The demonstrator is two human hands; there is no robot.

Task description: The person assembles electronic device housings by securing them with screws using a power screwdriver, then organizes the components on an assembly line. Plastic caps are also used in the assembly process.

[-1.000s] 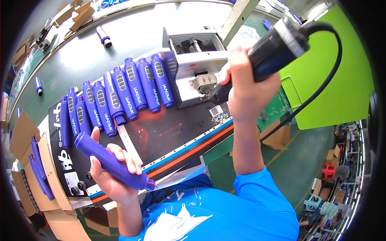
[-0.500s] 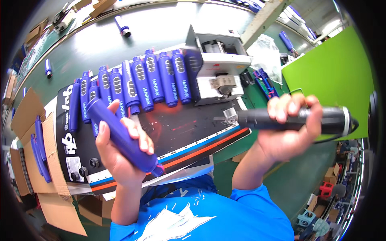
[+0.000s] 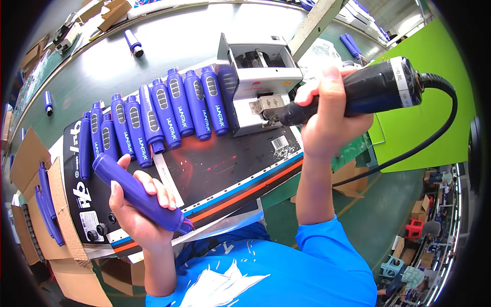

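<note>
My left hand (image 3: 142,217) is closed round a purple tubular housing (image 3: 134,190), which looks like a microphone handle. It lies aslant, with thin reddish wires at its lower end. My right hand (image 3: 332,115) grips a black corded electric screwdriver (image 3: 376,88). The driver's nose points left, its tip at the metal outlet block (image 3: 267,105) of a white screw feeder (image 3: 260,79). Whether the tip touches a screw is too small to tell. Beyond my left hand, a row of purple housings (image 3: 164,113) with oval silver windows lies on a black printed mat (image 3: 215,163).
At the left, an open cardboard box (image 3: 61,189) holds more purple housings. Small black rings (image 3: 101,229) lie on the mat's left end. A bright green panel (image 3: 424,102) stands at right, with the screwdriver's cord (image 3: 445,123) looping before it. A pale post (image 3: 317,25) rises behind the feeder.
My right hand has brought the screwdriver up and left, from over the mat's right end to the feeder's outlet. My left hand still holds the housing, slightly lower and further left in view.
</note>
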